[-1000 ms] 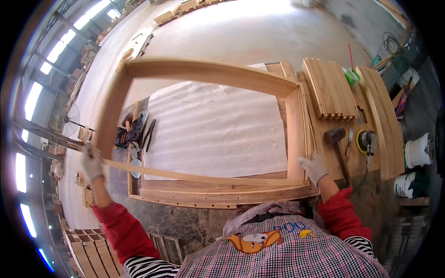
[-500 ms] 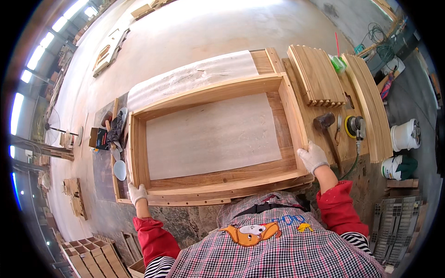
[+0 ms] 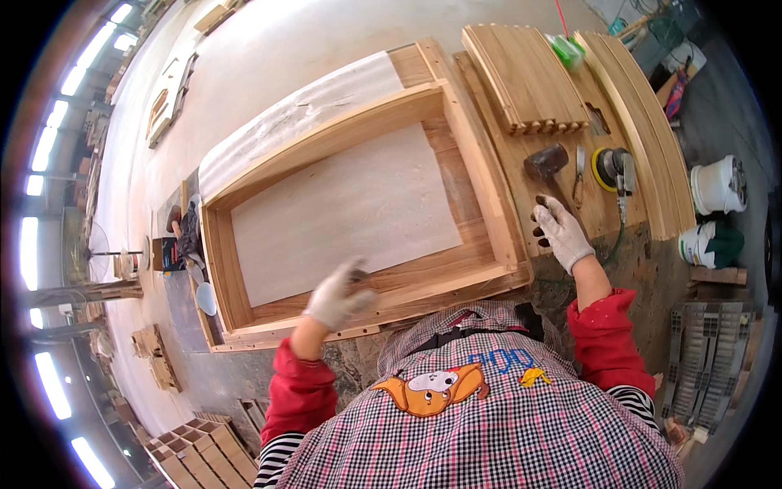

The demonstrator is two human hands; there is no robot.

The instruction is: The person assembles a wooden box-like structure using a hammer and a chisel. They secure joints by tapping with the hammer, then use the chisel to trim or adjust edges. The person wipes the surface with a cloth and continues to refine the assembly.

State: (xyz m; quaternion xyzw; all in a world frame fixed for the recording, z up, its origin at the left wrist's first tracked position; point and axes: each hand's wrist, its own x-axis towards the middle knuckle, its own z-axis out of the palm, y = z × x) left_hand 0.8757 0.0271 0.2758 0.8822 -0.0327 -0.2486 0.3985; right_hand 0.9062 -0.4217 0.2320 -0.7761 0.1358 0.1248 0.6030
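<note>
Right hand (image 3: 563,233) half-curled by mallet (image 3: 546,162), left hand (image 3: 336,300) loosely spread

Wooden counter (image 3: 601,213) | middle: thin white sheet (image 3: 342,204) under rectangular light-wood frame (image 3: 481,171) | right: stacked light-wood slatted panels (image 3: 525,77), long light-wood boards (image 3: 639,126), brown-headed wooden mallet (image 3: 546,161), wood-handled metal blade (image 3: 579,175), round yellow-rimmed black sander (image 3: 604,169) | left: white oval dish (image 3: 206,298)

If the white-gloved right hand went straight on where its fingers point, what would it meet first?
Probably the dark brown cylindrical mallet head, though how high the right hand hovers is unclear.
</note>
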